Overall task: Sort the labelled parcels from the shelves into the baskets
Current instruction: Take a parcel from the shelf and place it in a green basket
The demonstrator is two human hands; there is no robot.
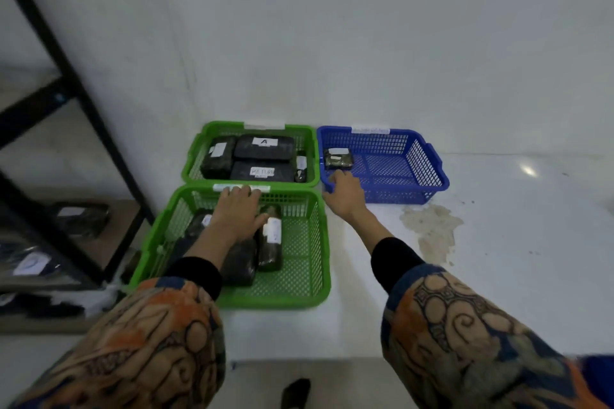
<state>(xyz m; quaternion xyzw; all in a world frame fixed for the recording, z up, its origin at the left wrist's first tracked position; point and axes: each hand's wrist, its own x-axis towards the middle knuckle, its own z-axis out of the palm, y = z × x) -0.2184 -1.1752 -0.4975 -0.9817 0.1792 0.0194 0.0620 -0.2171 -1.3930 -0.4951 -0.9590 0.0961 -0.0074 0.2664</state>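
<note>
Green baskets [327, 276] left of the blue basket [398, 194] hold parcels [264, 148]; the shelf [124, 209] has more. Left hand [237, 209] lies flat, empty; cannot tell if right hand [345, 191] grips.

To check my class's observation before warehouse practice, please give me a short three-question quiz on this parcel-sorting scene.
1. True or false: the blue basket holds exactly one parcel.
2. How many baskets are green?
3. The left hand reaches over: A) the near green basket, B) the blue basket, C) the shelf.
Key: 1 true; 2 two; 3 A.
</note>
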